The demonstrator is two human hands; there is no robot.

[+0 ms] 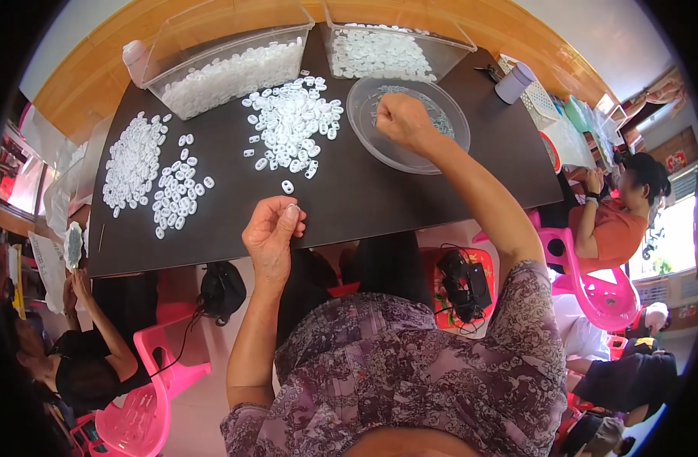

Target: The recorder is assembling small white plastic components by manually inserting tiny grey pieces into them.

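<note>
Near the table's front edge, my left hand (271, 238) is closed in a pinch, with a sliver of a small white plastic piece (293, 206) showing at its fingertips. One loose white oval piece (288, 186) lies just beyond it. My right hand (404, 122) is curled closed over a clear round tray (372, 151). What its fingers hold, if anything, is hidden. Small grey metal-looking parts (438, 114) are spread in that tray. Between my hands and farther back is a heap of white pieces (292, 126); two more piles, a small one (180, 190) and a larger one (133, 164), lie to the left.
Two clear plastic bins, left (235, 80) and right (383, 53), hold many white pieces along the dark table's (356, 199) far edge. A lilac cup (515, 82) stands at right. People sit on both sides, by pink chairs (596, 286). A black bag (222, 293) hangs below the table.
</note>
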